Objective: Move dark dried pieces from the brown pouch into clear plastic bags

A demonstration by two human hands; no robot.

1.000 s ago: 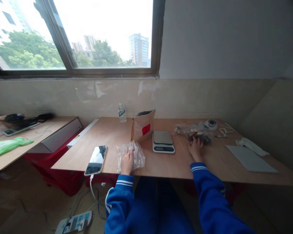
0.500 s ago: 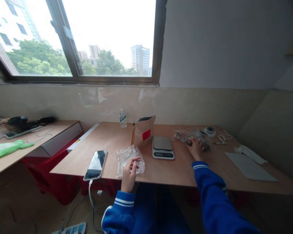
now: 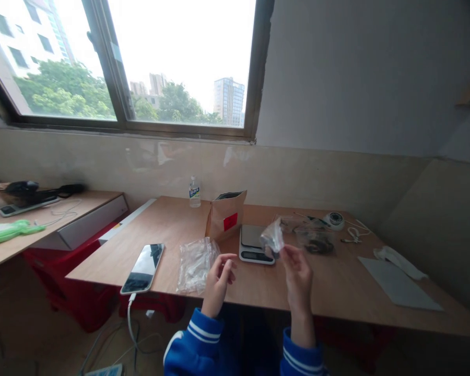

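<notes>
Pinched in my right hand [image 3: 298, 272] is a small clear plastic bag [image 3: 272, 237] with something dark in it; what that is I cannot make out. The bag hangs in the air in front of the kitchen scale [image 3: 257, 257] and covers part of its plate. My left hand [image 3: 219, 282] is raised over the front edge of the table, fingers loosely curled and apart, holding nothing. Just left of it lies a pile of empty clear plastic bags [image 3: 194, 265]. Behind stands an open brown paper pouch [image 3: 220, 219] with a red label.
More clear bags with dark contents [image 3: 316, 241] lie right of the scale. Behind them are a round white device [image 3: 334, 220] and a white cable [image 3: 353, 235]. A phone [image 3: 143, 269] on a charging cable lies left, a bottle [image 3: 195, 193] at the back, a white sheet [image 3: 399, 284] right.
My right hand has lifted a small bag from the group on the right and brought it left toward the scale. My left hand has shifted slightly right, away from the empty bags.
</notes>
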